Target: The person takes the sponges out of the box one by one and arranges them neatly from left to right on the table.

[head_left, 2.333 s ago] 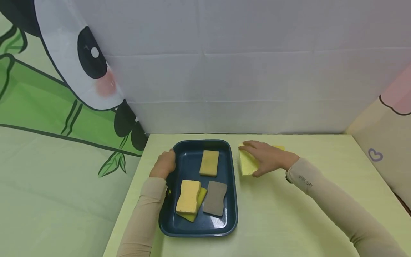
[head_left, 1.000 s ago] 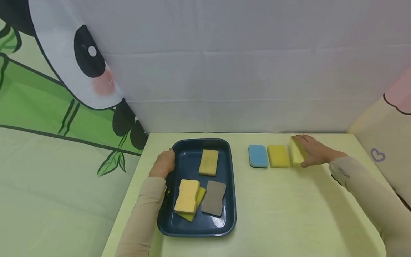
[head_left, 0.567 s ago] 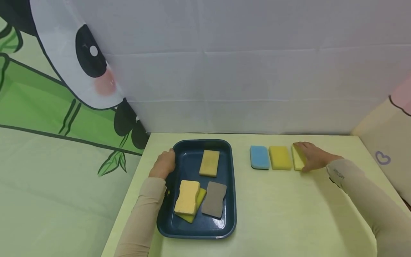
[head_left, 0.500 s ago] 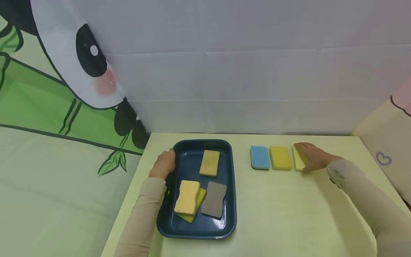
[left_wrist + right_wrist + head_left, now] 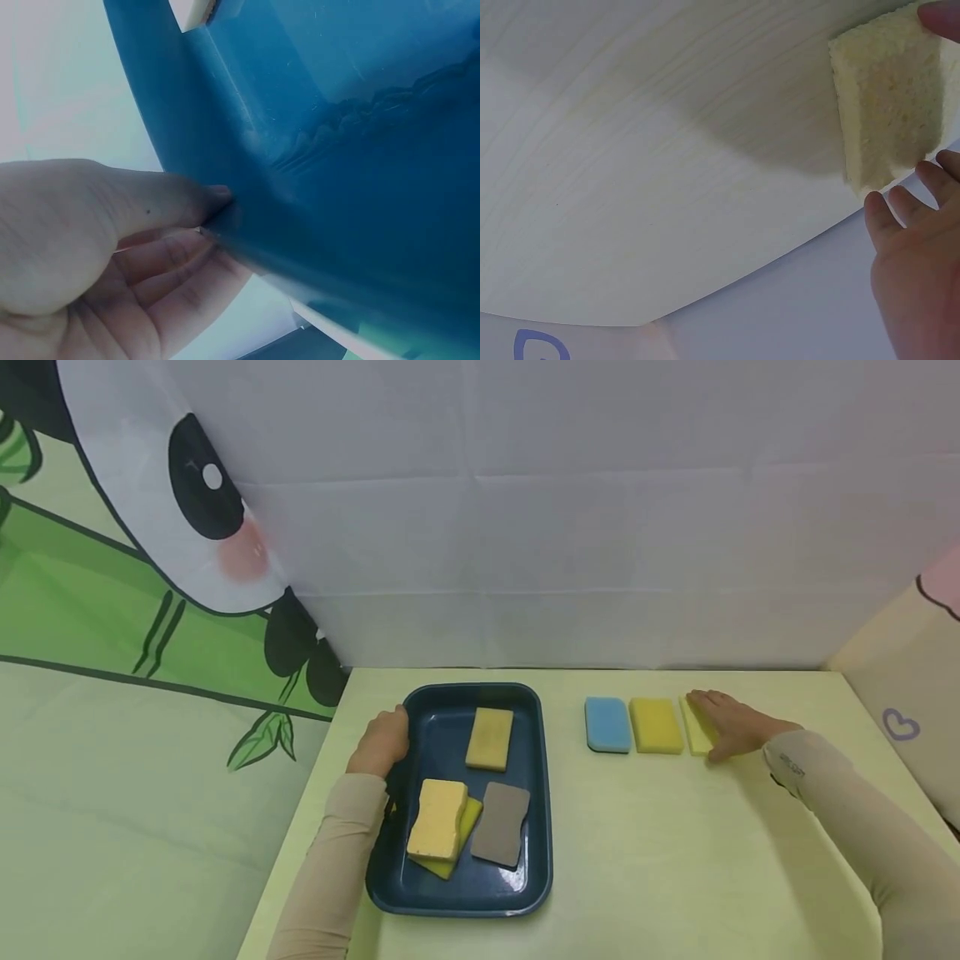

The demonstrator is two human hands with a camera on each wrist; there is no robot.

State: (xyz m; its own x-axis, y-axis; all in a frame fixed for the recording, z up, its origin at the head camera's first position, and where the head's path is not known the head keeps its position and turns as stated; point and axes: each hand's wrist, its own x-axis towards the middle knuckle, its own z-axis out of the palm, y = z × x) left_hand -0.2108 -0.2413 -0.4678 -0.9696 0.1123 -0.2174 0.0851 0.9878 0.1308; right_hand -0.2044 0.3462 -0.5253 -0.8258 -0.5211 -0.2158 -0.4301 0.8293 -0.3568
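Observation:
My left hand grips the left rim of a dark blue tray; in the left wrist view, the thumb lies over the rim with the fingers below it. At the far right of the table my right hand spans a pale yellow sponge, thumb at the near edge and fingertips at the far edge. The right wrist view shows this sponge on the table, fingertips touching its side. Left of it, in a row, lie a yellow sponge and a blue sponge.
Inside the tray are a dull yellow sponge, a grey sponge and a light yellow sponge partly covering a darker yellow one. A white wall cloth hangs behind the pale table.
My right hand has carried the pale yellow sponge rightward from beside the tray, uncovering the blue and yellow sponges, and lowered it to the row's right end. My left hand stays on the rim.

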